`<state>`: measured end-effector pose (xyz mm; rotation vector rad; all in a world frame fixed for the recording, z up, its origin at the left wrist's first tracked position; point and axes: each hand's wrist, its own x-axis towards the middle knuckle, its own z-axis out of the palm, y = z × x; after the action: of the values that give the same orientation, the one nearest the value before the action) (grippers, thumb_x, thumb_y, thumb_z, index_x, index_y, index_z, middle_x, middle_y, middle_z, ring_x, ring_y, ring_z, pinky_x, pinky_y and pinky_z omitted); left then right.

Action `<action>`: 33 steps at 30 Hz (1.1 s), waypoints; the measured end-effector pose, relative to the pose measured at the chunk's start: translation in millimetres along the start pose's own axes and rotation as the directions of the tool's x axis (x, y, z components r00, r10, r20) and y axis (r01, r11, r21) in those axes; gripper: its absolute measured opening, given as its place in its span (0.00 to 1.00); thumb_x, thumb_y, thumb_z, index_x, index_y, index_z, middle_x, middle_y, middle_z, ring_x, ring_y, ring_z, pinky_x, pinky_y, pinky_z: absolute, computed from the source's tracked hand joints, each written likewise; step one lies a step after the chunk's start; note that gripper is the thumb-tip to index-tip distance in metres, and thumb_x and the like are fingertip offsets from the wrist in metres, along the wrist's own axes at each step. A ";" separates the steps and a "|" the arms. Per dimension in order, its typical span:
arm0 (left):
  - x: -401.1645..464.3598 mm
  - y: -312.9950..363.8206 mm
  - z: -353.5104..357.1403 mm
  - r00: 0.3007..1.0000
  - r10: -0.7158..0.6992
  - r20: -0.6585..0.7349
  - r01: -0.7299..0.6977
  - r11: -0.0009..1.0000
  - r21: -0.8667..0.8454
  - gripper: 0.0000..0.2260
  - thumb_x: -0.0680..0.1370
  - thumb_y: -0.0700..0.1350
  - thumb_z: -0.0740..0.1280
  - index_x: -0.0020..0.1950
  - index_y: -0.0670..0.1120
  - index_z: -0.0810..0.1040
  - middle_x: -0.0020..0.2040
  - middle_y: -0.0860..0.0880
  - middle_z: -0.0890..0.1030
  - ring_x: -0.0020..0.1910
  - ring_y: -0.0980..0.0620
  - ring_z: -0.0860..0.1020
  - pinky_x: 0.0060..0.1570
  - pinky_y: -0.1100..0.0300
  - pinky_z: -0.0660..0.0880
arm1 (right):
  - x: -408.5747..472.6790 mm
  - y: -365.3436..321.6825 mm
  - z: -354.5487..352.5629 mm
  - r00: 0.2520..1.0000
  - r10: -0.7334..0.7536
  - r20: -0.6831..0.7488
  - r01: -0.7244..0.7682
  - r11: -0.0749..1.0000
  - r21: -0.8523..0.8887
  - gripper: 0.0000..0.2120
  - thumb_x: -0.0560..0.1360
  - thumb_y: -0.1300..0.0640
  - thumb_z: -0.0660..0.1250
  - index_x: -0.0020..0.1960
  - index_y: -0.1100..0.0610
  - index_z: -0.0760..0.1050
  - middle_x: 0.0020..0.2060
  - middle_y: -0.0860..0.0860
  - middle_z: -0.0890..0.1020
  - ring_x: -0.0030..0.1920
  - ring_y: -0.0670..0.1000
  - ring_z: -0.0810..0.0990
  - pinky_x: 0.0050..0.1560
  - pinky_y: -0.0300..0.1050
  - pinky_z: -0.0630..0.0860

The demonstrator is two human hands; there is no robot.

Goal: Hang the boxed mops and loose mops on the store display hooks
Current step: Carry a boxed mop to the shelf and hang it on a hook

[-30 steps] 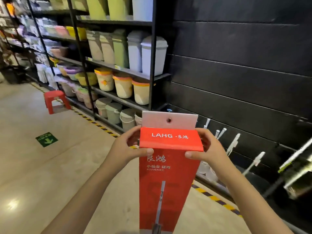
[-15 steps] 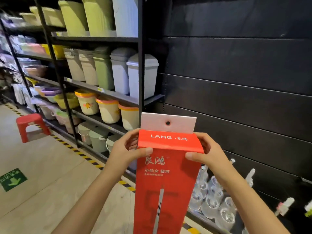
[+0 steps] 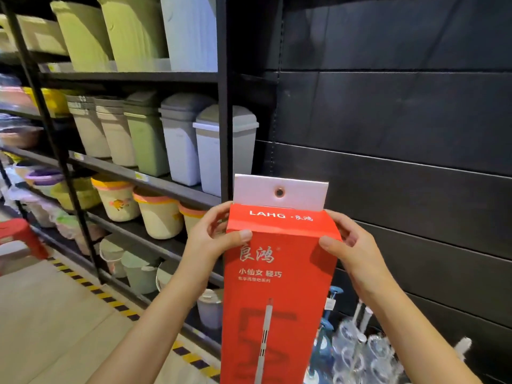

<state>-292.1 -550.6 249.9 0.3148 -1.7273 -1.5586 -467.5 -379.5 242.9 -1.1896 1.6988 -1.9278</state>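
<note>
From the head view, a tall red cardboard mop box [image 3: 279, 286] with a white hang tab [image 3: 280, 192] (one round hole) is held upright before the black slatted wall panel [image 3: 401, 120]. Its top corners are gripped by the left hand [image 3: 213, 242] and right hand [image 3: 349, 248], thumbs pressed on the front face, forearms raised.

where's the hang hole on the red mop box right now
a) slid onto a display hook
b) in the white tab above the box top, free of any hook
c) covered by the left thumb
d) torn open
b: the hang hole sits intact in the white tab above the red mop box, in front of the black wall panel, while the left hand and right hand grip the box's upper corners.
</note>
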 end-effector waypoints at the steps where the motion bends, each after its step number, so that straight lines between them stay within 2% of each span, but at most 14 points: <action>1: 18.1 -7.0 -4.6 1.000 0.002 0.009 -0.002 1.000 -0.027 0.33 0.56 0.54 0.74 0.60 0.51 0.77 0.53 0.50 0.84 0.51 0.54 0.82 0.42 0.66 0.78 | 13.2 3.7 5.8 0.999 -0.014 -0.029 0.014 1.000 0.002 0.34 0.54 0.38 0.79 0.58 0.47 0.79 0.55 0.49 0.84 0.54 0.50 0.83 0.48 0.41 0.79; 4: 72.9 -21.7 -20.6 0.998 0.015 0.060 -0.011 0.997 -0.074 0.30 0.56 0.54 0.74 0.57 0.53 0.78 0.50 0.53 0.85 0.50 0.56 0.83 0.42 0.66 0.78 | 53.5 9.6 23.6 0.995 -0.033 -0.095 0.034 0.999 0.011 0.37 0.53 0.33 0.78 0.58 0.48 0.79 0.56 0.51 0.83 0.56 0.52 0.82 0.53 0.47 0.79; 7: 126.8 -32.9 -32.9 0.992 0.041 0.118 -0.028 0.994 -0.110 0.27 0.56 0.54 0.74 0.55 0.55 0.79 0.49 0.54 0.85 0.48 0.56 0.83 0.42 0.66 0.78 | 90.9 12.2 31.6 0.988 -0.064 -0.142 0.066 0.998 0.009 0.35 0.54 0.34 0.77 0.57 0.46 0.80 0.56 0.50 0.83 0.57 0.52 0.81 0.55 0.43 0.78; 10: 172.0 -37.1 -36.6 0.973 0.078 0.218 -0.058 0.993 -0.100 0.24 0.58 0.55 0.74 0.53 0.59 0.80 0.50 0.55 0.85 0.49 0.56 0.83 0.41 0.68 0.77 | 115.3 14.9 35.2 0.980 -0.098 -0.175 0.099 0.995 -0.004 0.33 0.58 0.35 0.76 0.60 0.46 0.79 0.58 0.50 0.82 0.60 0.51 0.80 0.55 0.40 0.77; 15: 236.7 -40.7 -24.7 0.934 0.124 0.336 -0.082 0.987 -0.137 0.20 0.60 0.55 0.74 0.51 0.63 0.81 0.51 0.54 0.85 0.50 0.54 0.83 0.43 0.66 0.79 | 151.7 17.6 32.0 0.940 -0.139 -0.313 0.131 0.990 -0.044 0.37 0.57 0.35 0.76 0.61 0.51 0.78 0.58 0.52 0.83 0.60 0.53 0.80 0.55 0.42 0.78; 21: 299.1 -41.0 5.6 0.924 0.189 0.333 -0.122 0.969 -0.213 0.19 0.61 0.56 0.73 0.51 0.61 0.82 0.49 0.51 0.86 0.47 0.52 0.84 0.41 0.65 0.79 | 201.3 10.2 8.2 0.921 -0.197 -0.336 0.164 0.979 -0.125 0.37 0.56 0.34 0.76 0.61 0.49 0.78 0.57 0.49 0.83 0.58 0.49 0.81 0.50 0.36 0.77; 25: 330.7 -34.8 21.3 0.916 0.229 0.331 -0.143 0.954 -0.264 0.20 0.62 0.55 0.73 0.54 0.57 0.82 0.49 0.47 0.86 0.47 0.47 0.85 0.43 0.58 0.81 | 236.9 2.7 -11.6 0.918 -0.258 -0.300 0.209 0.960 -0.186 0.28 0.61 0.44 0.75 0.61 0.47 0.78 0.56 0.47 0.83 0.57 0.48 0.81 0.52 0.39 0.78; 28: 353.6 -29.2 27.0 0.917 0.265 0.299 -0.178 0.941 -0.288 0.22 0.63 0.54 0.72 0.56 0.52 0.81 0.49 0.45 0.85 0.47 0.45 0.85 0.43 0.57 0.81 | 266.1 -6.3 -19.8 0.908 -0.308 -0.284 0.258 0.945 -0.201 0.24 0.62 0.44 0.73 0.58 0.44 0.79 0.54 0.46 0.84 0.55 0.48 0.82 0.50 0.36 0.78; 33: 391.7 -13.9 33.5 0.905 0.331 0.265 -0.252 0.923 -0.291 0.22 0.64 0.54 0.72 0.55 0.49 0.82 0.49 0.44 0.86 0.48 0.45 0.84 0.45 0.56 0.81 | 307.0 -25.8 -30.0 0.902 -0.342 -0.265 0.293 0.933 -0.208 0.24 0.63 0.44 0.72 0.58 0.46 0.79 0.53 0.50 0.85 0.54 0.52 0.84 0.50 0.42 0.80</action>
<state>-581.6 -780.1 384.9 -0.3258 -1.6858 -1.6354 -669.0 -567.9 383.5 -1.3670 1.9452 -2.2988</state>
